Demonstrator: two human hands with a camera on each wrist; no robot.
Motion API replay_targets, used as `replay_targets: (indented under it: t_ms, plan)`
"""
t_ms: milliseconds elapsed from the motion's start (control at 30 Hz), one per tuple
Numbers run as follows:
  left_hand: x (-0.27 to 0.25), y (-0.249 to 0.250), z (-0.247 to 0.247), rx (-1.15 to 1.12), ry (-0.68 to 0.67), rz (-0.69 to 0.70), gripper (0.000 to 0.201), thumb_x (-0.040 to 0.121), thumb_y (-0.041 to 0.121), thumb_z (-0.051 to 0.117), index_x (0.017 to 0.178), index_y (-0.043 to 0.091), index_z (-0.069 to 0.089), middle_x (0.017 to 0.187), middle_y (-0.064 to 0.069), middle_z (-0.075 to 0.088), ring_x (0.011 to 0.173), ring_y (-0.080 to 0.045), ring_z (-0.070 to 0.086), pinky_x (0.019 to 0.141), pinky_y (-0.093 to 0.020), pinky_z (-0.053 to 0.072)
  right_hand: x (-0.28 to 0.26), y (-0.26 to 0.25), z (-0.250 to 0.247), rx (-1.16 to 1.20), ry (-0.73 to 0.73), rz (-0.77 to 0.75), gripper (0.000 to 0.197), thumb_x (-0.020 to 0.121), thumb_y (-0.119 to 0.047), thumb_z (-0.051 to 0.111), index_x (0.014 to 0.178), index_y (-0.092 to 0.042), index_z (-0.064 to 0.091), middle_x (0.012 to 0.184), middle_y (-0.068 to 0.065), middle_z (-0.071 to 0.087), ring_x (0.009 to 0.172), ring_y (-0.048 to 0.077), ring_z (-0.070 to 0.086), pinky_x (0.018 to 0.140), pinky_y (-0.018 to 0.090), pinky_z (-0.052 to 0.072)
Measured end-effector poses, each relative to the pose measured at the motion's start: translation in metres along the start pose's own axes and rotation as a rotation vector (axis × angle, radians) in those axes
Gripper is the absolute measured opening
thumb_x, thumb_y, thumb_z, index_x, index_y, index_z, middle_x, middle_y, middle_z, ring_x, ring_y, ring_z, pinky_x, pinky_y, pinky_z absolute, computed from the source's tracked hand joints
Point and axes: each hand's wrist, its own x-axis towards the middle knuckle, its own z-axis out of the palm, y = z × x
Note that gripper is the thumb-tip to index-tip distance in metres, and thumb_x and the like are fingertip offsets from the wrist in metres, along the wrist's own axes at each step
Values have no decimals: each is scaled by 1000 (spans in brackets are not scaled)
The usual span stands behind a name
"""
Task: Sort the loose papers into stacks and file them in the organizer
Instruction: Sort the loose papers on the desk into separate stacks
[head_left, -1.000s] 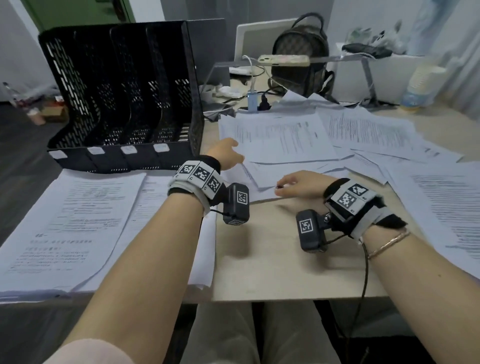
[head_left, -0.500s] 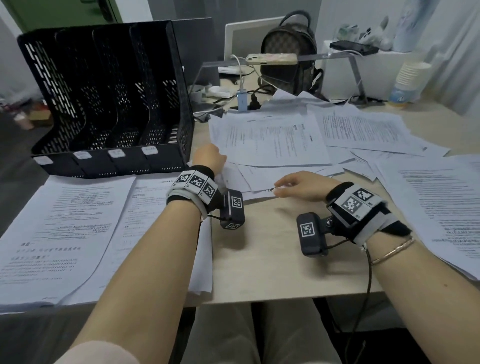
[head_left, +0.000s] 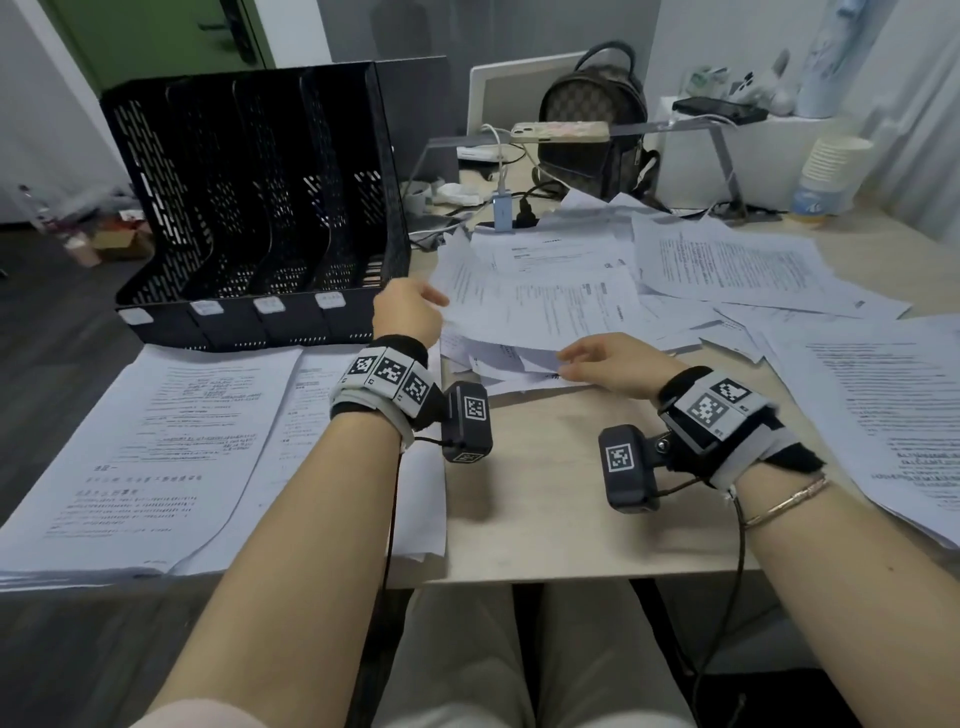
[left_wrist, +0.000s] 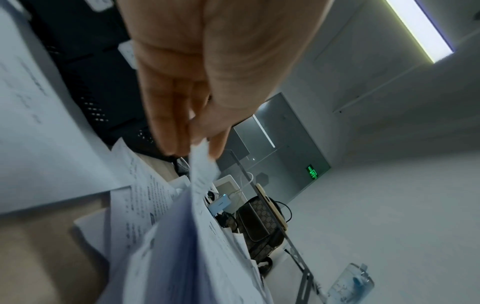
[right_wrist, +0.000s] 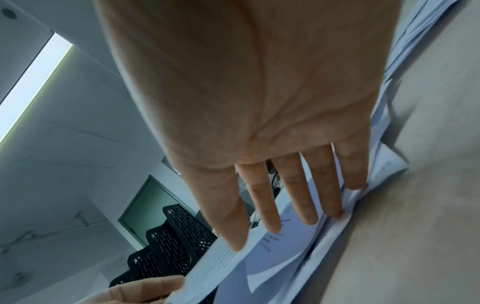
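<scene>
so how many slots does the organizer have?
4, side by side in the black organizer at the desk's far left, each with a white label at its front. All look empty; the lower insides are partly hidden.

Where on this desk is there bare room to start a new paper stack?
The bare tan desk between the wrists is free, bordered by the sorted white sheets on the left, the loose paper pile behind and the right-hand papers. Elsewhere paper covers it; the back is crowded with cables.

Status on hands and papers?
Left hand pinches top sheet. Right hand open, fingers on pile edge. Organizer empty. Nothing blocking.
</scene>
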Motion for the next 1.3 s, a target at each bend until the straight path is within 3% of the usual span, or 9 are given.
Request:
replay_targets:
  t_ms: [100,167,300,467,600,833,1000,1167,1300]
  plan:
    - [-14,3,1,28,-251,-72,31,92,-6,42,91,9,68,106,-9,59,72,-20,64,65,-27,59,-4,1,3,-20,-6,13,39,90,-30,61,127,-19,56,126,3,58,113,14,51,91,21,33]
    - [-19,2,0,-3,-261,-67,28,93,-5,41,99,5,67,106,-9,57,72,-22,64,60,-25,58,-6,1,3,0,26,11,36,89,-30,61,123,-19,58,123,3,59,109,14,53,89,22,35]
    - [-23,-5,-7,-101,-1,61,43,84,-10,41,114,9,66,122,-10,61,103,-29,63,94,-40,51,-7,4,2,107,128,6,34,87,-28,64,117,-16,56,109,6,63,96,19,60,82,29,44]
    - [-30,3,-15,-243,196,155,58,80,-14,34,125,13,59,132,-6,55,113,-28,58,97,-38,48,-13,5,0,232,216,-53,60,87,-21,61,140,-27,35,106,8,63,77,12,56,73,26,45]
    - [-33,8,-13,-339,206,172,59,80,-14,34,128,13,56,134,-5,52,117,-28,55,99,-43,47,-17,0,-1,295,260,-117,64,89,-18,61,144,-32,31,114,8,64,103,21,61,95,38,48]
    - [-50,15,2,-433,166,234,57,82,-14,34,131,9,52,134,-4,50,122,-22,50,102,-41,45,-27,-7,-3,366,244,-203,66,91,-24,59,146,-39,24,133,8,54,117,11,51,93,22,33]
    - [-66,22,15,-457,103,275,57,83,-14,32,131,10,52,134,-2,47,125,-19,47,103,-40,44,-31,-1,-7,423,323,-209,59,92,-24,58,145,-28,32,144,3,41,119,14,49,97,26,39]
    - [-81,29,30,-466,20,304,57,82,-12,31,130,11,52,130,3,47,122,-22,50,102,-42,45,-35,3,-20,472,471,-209,46,94,-18,56,138,-13,44,144,2,43,114,9,51,105,30,40]
    - [-92,38,42,-471,-40,288,51,85,-8,35,128,13,52,123,9,48,89,-12,62,93,-34,51,-33,14,-31,528,592,-163,39,91,-7,55,130,-7,51,134,-1,48,104,8,55,101,28,44]
